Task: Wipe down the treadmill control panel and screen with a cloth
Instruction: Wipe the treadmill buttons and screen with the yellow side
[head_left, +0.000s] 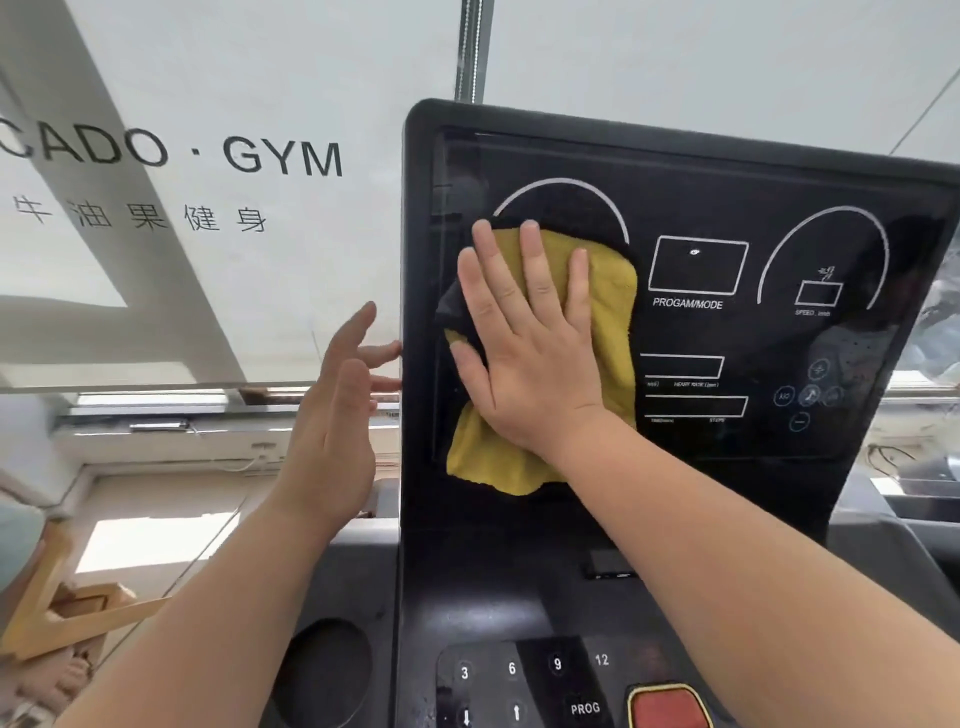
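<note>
The treadmill's black screen (727, 332) stands upright in front of me, with white dial outlines and boxes printed on it. A yellow and black cloth (610, 312) lies flat against its left half. My right hand (530, 338) presses on the cloth with fingers spread and pointing up. My left hand (337, 405) hovers just left of the screen's edge, fingers apart, holding nothing; its fingertips come close to the frame. Below the screen the control panel (519, 675) shows number keys, a PROG key and a red stop button (670, 709).
A round cup holder (322, 670) sits at the console's lower left. Behind it is a frosted window with "GYM" lettering (283, 156). Wooden pieces (67, 613) lie at the lower left. More equipment (924, 483) shows at the right edge.
</note>
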